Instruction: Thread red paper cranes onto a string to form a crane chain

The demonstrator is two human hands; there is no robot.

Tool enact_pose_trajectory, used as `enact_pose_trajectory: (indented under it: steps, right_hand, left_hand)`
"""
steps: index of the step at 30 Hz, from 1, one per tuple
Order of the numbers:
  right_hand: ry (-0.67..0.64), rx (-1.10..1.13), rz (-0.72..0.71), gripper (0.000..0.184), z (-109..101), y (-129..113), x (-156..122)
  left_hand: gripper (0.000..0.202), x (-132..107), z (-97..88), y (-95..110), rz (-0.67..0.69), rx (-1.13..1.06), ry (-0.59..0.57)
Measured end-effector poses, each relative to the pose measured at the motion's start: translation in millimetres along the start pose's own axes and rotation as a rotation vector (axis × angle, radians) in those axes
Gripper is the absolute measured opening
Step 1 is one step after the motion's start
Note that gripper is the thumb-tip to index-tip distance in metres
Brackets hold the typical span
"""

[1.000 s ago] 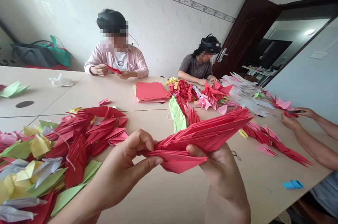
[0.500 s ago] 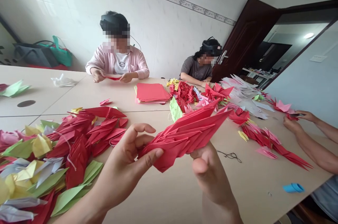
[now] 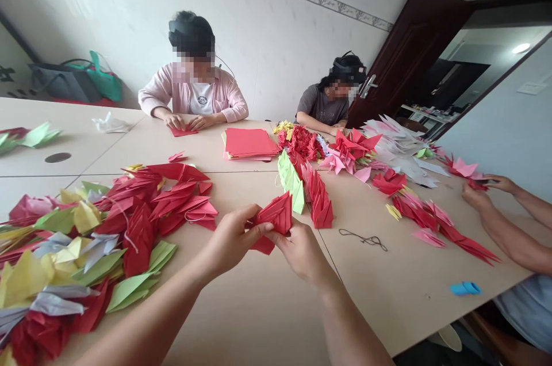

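Over the middle of the table, a nested stack of red folded paper pieces (image 3: 278,213) is held between my two hands. My left hand (image 3: 233,239) grips its left side, thumb across the front. From the right, my right hand (image 3: 304,251) pinches the near edge, its thumb meeting the left thumb. Part of the stack is hidden behind my fingers. Just beyond my right hand lie a red folded bundle (image 3: 318,199) and a light green folded bundle (image 3: 291,180). To the left spreads a large heap of folded paper (image 3: 138,210) in red, yellow, green and pale grey.
A stack of flat red sheets (image 3: 250,143) lies near the far side. A black cord (image 3: 364,239) and a blue tube (image 3: 466,288) are on the right. Two people sit opposite; another person's hands (image 3: 483,190) work at the right edge. More folded paper (image 3: 397,138) is piled far right.
The held red stack has moved back, away from me, and turned from lying lengthwise to end-on. My right hand now grips its front. Opposite, a person's hands have lowered red paper onto the table.
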State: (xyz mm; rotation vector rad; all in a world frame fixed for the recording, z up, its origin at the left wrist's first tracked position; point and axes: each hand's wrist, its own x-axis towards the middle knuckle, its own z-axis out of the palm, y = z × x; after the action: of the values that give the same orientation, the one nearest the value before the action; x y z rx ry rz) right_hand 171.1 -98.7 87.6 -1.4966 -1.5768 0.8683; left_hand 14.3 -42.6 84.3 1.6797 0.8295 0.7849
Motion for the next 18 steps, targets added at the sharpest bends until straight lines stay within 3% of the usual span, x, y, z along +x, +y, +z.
enact_pose_trajectory:
  steps: [4, 7, 14, 18]
  right_hand:
    - [0.007, 0.0, 0.051, 0.022, 10, 39, -10]
    - [0.016, 0.025, 0.049, 0.017, 16, 54, -15]
    - [-0.037, 0.228, -0.005, 0.025, 21, 46, -21]
    - [-0.157, 0.428, -0.047, 0.042, 22, 33, -30]
  left_hand:
    - [0.023, -8, 17.9, -28, -0.062, -0.007, -0.027]
    - [0.022, -15, 26.7, -41, -0.098, -0.033, -0.01]
    - [0.015, -32, 25.2, -37, -0.151, -0.238, 0.048]
    - [0.042, -50, 20.6, -28, -0.223, -0.528, 0.008]
